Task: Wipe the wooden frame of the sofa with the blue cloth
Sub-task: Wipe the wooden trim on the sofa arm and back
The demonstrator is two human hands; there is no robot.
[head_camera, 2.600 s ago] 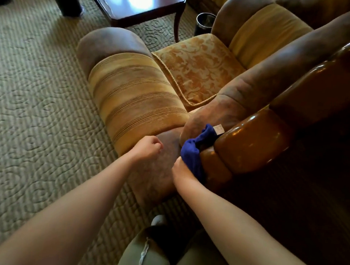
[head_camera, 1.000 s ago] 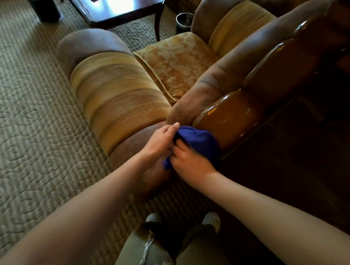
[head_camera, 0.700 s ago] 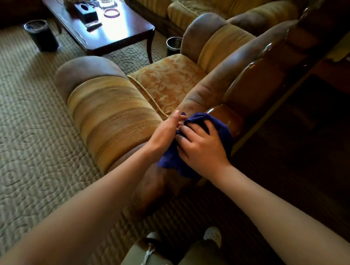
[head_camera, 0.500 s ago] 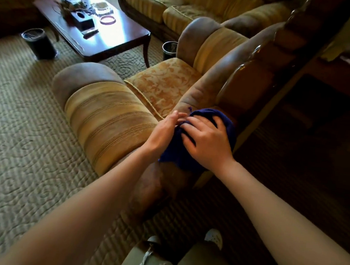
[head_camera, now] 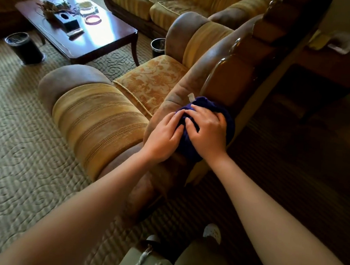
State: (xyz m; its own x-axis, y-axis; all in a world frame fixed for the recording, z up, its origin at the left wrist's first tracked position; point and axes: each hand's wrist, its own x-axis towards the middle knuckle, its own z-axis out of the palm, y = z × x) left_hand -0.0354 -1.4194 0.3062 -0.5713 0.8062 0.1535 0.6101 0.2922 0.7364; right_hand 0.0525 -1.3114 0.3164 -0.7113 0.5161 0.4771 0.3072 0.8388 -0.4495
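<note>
Both hands are down on the blue cloth [head_camera: 209, 123], which is bunched over the near corner of the sofa's back, right where the brown padding meets the wooden frame [head_camera: 236, 78]. The right hand [head_camera: 207, 133] lies flat on top of the cloth, fingers spread a little and pressing it down against the frame, palm covering most of the bundle. The left hand [head_camera: 164, 136] sits just beside it, touching the cloth's left edge with loosely bent fingertips while its heel rests on the sofa's brown upholstery; whether those fingers actually pinch the fabric is hard to tell. A small white tag [head_camera: 191, 96] pokes up from the far edge of the cloth. The glossy frame runs away up and to the right along the sofa back [head_camera: 187, 84]. To the left lie the striped yellow armrest [head_camera: 99, 122] and the patterned seat cushion [head_camera: 151, 80]. Farther off, a dark coffee table [head_camera: 106, 36] carries assorted items, with a black bin [head_camera: 24, 47] beside it on the carpet [head_camera: 11, 158].
</note>
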